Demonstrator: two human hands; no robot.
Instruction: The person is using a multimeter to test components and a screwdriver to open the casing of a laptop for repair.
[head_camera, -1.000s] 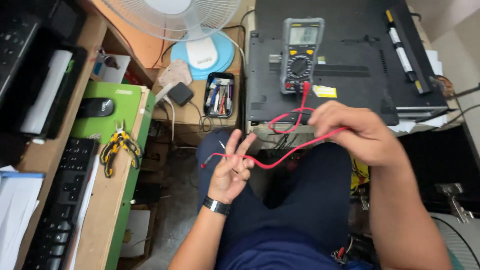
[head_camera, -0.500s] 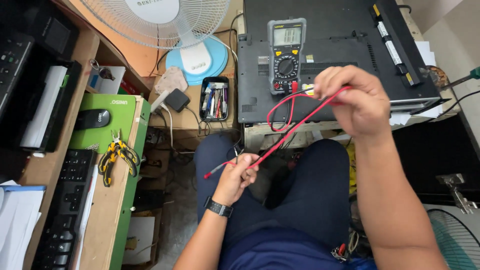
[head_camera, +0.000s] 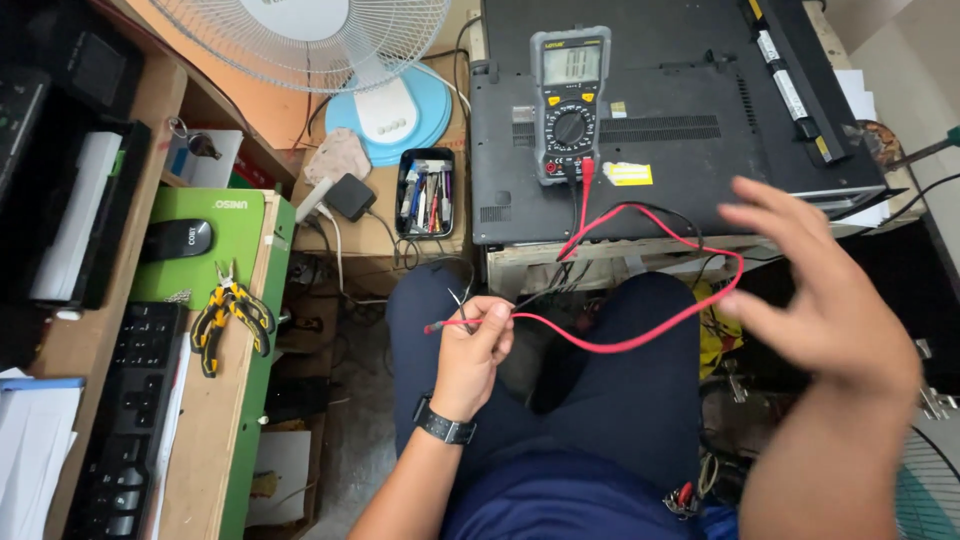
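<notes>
The red test lead (head_camera: 640, 335) already sits plugged into the grey multimeter (head_camera: 570, 105) on the black device (head_camera: 700, 60), loops over the lap, its probe end pinched in the closed left hand (head_camera: 470, 350), while the right hand (head_camera: 820, 310) hovers open, holding nothing.

— Any room around the left hand (head_camera: 470, 350)?
— At nine o'clock, yes: open floor as far as the desk edge (head_camera: 262, 330), where the pliers (head_camera: 228, 315) lie.
— And at three?
— The red wire (head_camera: 640, 340) loops across the lap (right hand (head_camera: 815, 300) just behind it). At twelve, the meter (head_camera: 568, 105) sits on the black case (head_camera: 700, 120).
</notes>
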